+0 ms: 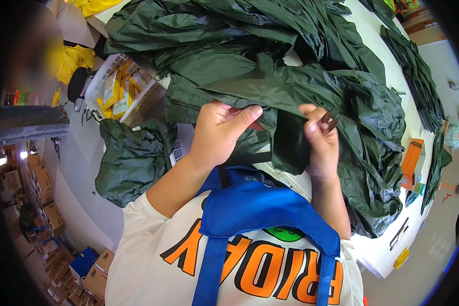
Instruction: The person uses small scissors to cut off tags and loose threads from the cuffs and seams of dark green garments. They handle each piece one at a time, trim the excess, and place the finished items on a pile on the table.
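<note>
My left hand point(217, 128) is closed, thumb and fingers pinching the edge of a dark green garment point(280, 92) of thin, shiny fabric. A round dark snap button point(240, 103) shows beside its fingertips. A small reddish-brown piece point(256, 126) peeks out under the thumb. To the right, my right hand point(323, 150) is curled around thread snips point(332, 122), whose dark pointed tips stick out past the fingers. A loose flap of the garment hangs between the two hands. The fingers of the right hand are slightly blurred.
Heaped green garments point(204, 25) cover much of the white table point(380, 250). On the left stands a white basket point(94, 94) with yellow packets. An orange box point(412, 158) and a yellow coil point(401, 258) lie at the right. Cardboard boxes point(99, 278) stand at lower left.
</note>
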